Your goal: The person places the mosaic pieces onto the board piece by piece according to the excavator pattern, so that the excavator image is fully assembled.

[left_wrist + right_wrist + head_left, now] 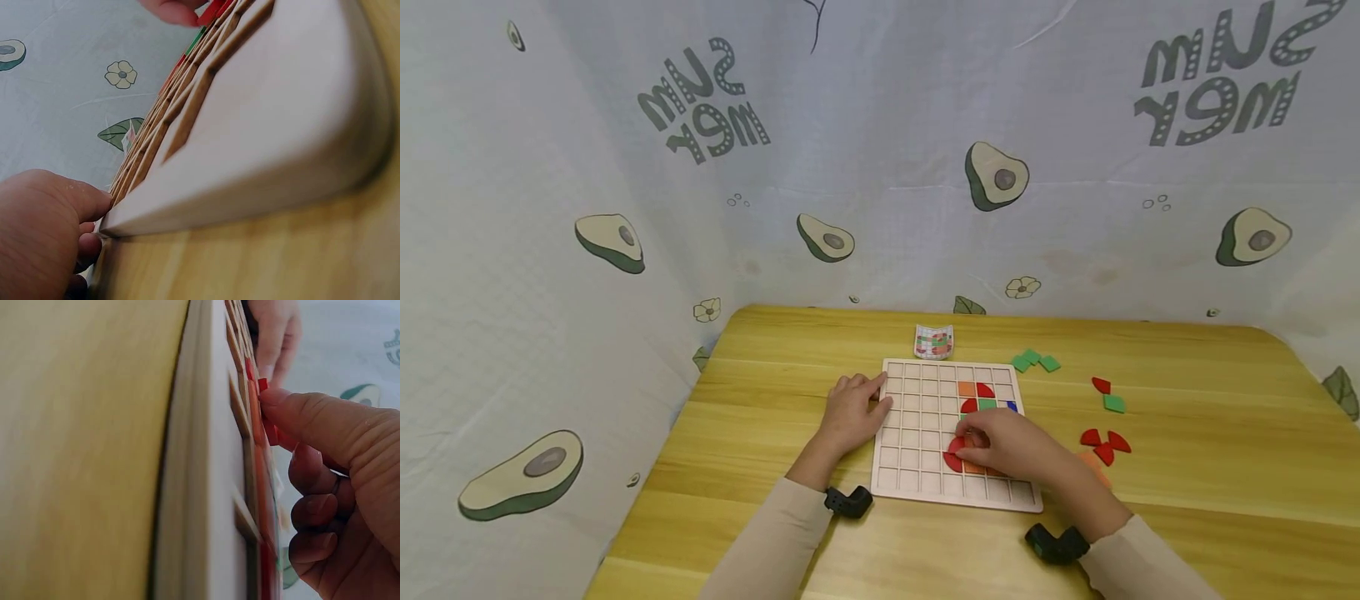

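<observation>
A pale wooden grid board (920, 446) lies on the table. My left hand (852, 414) holds its left edge; in the left wrist view the thumb (94, 201) rests on the rim and the other fingers are partly hidden beside it. Over the board's lower right part, my right hand (1011, 443) pinches a red quarter-circle piece (270, 430) between thumb and fingertips, close above the squares. Another red quarter-circle (952, 461) lies just under those fingertips. Orange squares (966, 388), red quarters (985, 390), a green square (987, 404) and a blue piece (1012, 406) sit in cells.
Behind the board stands a small curled pattern card (934, 342). Green squares (1032, 357) lie at the back right. Loose red quarters (1103, 454), another green square (1114, 403) and orange pieces (1094, 467) lie right of the board. A printed curtain (880, 167) hangs behind the table.
</observation>
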`<action>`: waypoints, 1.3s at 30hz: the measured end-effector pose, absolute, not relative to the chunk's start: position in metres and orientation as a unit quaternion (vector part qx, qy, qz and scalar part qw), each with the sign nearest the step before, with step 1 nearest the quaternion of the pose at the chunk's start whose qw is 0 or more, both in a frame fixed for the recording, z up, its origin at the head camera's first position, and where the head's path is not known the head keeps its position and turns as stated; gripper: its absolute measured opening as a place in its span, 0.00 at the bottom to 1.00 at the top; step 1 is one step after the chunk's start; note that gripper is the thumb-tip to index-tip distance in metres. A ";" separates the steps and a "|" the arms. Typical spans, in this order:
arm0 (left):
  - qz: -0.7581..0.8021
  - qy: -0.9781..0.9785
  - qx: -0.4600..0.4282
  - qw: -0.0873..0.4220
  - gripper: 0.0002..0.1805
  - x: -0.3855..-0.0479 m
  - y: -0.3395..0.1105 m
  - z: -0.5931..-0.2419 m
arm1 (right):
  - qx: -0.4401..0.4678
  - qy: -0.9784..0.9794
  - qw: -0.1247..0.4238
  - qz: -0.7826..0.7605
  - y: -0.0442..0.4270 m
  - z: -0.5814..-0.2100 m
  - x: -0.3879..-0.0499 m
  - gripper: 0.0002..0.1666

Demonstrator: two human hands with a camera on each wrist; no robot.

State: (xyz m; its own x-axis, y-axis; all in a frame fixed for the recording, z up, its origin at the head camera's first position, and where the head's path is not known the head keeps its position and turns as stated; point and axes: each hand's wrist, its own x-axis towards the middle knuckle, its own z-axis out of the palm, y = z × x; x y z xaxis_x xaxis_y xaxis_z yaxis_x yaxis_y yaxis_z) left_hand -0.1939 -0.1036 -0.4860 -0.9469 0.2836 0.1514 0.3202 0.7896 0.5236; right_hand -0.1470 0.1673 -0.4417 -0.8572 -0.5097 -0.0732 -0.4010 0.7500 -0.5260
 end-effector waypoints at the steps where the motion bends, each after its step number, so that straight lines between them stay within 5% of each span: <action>1: -0.282 -0.945 -0.160 0.032 0.27 -0.194 -0.103 -0.486 | -0.246 0.928 0.108 -0.258 0.165 -0.443 -0.148 0.09; 25: -0.278 -0.947 -0.158 0.032 0.27 -0.194 -0.103 -0.487 | -0.223 0.937 0.084 -0.255 0.175 -0.446 -0.147 0.08; 39: -0.285 -0.944 -0.160 0.037 0.27 -0.193 -0.103 -0.485 | -0.086 0.948 0.076 -0.298 0.265 -0.441 -0.141 0.19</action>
State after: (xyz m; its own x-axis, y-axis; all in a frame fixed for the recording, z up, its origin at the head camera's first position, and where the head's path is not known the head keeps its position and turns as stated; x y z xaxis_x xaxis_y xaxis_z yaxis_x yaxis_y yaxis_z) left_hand -0.1927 -0.1028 -0.4852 -0.9459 0.2815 0.1614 0.3238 0.7866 0.5257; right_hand -0.1411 0.2648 -0.4409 -0.9737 -0.2078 -0.0931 -0.1171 0.8075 -0.5782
